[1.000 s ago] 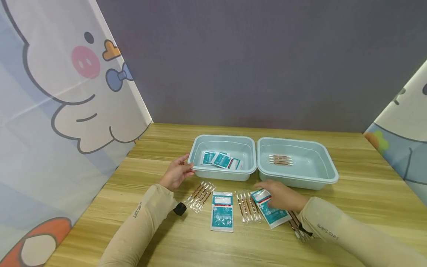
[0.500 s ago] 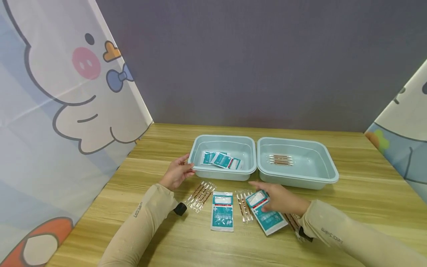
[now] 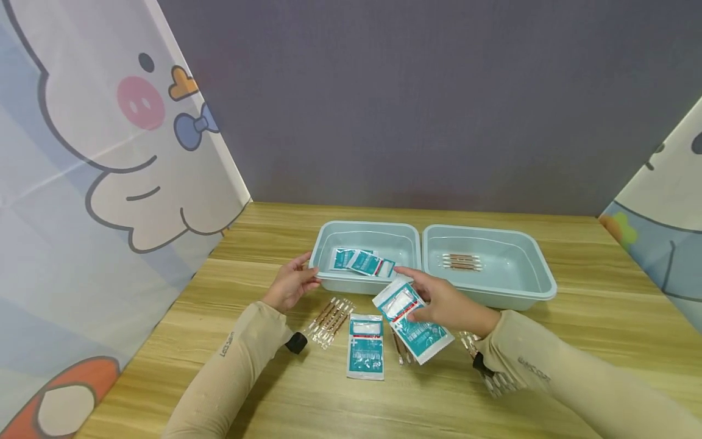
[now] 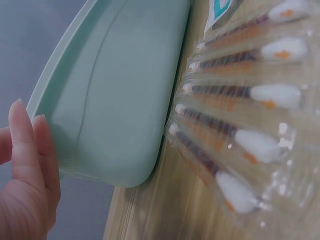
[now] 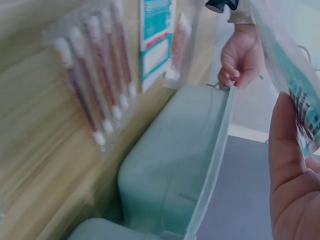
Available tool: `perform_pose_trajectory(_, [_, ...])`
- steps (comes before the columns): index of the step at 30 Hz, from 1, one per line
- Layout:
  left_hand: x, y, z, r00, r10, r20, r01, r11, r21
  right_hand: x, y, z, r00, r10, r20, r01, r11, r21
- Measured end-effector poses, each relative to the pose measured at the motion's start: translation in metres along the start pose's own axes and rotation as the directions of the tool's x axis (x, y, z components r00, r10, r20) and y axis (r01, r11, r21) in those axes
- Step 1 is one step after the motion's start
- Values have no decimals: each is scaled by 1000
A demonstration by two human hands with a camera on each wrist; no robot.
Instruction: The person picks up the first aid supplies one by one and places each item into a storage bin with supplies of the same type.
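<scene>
My right hand (image 3: 446, 302) pinches a teal-and-white sachet (image 3: 417, 326), raised and tilted near the front rim of the left plastic tub. In the right wrist view that sachet (image 5: 295, 80) is seen edge-on beside the thumb. My left hand (image 3: 290, 284) grips the left rim of the pale green left tub (image 3: 359, 285), thumb on the rim. Several like sachets (image 3: 364, 262) lie inside it. Another sachet (image 3: 365, 353) is flat on the table. A clear pack of brown-stemmed cotton swabs (image 3: 330, 322) lies by the left forearm; a second swab pack (image 3: 402, 350) is partly hidden under the raised sachet.
The right tub (image 3: 482, 298), close beside the left one, holds one swab pack (image 3: 462, 262). One more swab pack (image 3: 496, 381) lies partly under the right wrist. A grey panel (image 3: 417, 110) stands behind the wooden table (image 3: 269, 231).
My right hand has lifted the sachet from the swab packs at the right and carried it left and up toward the left tub. The left hand has stayed on the tub's rim.
</scene>
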State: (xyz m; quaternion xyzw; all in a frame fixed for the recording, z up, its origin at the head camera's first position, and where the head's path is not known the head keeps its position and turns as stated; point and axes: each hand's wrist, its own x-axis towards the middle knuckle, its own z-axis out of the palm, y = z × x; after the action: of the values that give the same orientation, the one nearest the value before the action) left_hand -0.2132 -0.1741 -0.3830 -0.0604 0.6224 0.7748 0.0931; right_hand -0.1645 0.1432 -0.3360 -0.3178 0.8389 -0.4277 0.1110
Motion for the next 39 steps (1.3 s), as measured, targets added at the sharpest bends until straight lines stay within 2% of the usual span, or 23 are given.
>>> perform_pose_trajectory(2, [0,0,0,1000,-1,3,1,1000,-2,2,-2,-1,1000,-3,-12,3,1000,2])
perform_pose_trajectory(4, [0,0,0,1000,-3,5,3,1000,-2,4,-3,-2,1000,10,-18,-9,999,47])
perform_pose_trajectory(14, [-1,2,2,1000,-8,-5,8,1000,-4,22,-2,-10,988,137,-68,-118,965,236])
perform_pose_trajectory(16, [-2,2,2,1000,-7,-3,7,1000,-2,26,-3,-13,989,134,-67,-115,966,232])
perform_pose_trajectory(22, [-1,2,3,1000,-8,-8,8,1000,1,41,-12,-25,991,112,-77,-102,988,114])
perform_pose_trajectory(32, [-2,2,1,1000,-16,-18,16,1000,-1,77,-24,-33,994,83,-73,-79,995,53])
perform_pose_trajectory(39, [-1,2,1,1000,-9,-8,9,1000,-11,101,-27,-41,990,38,-135,-36,999,12])
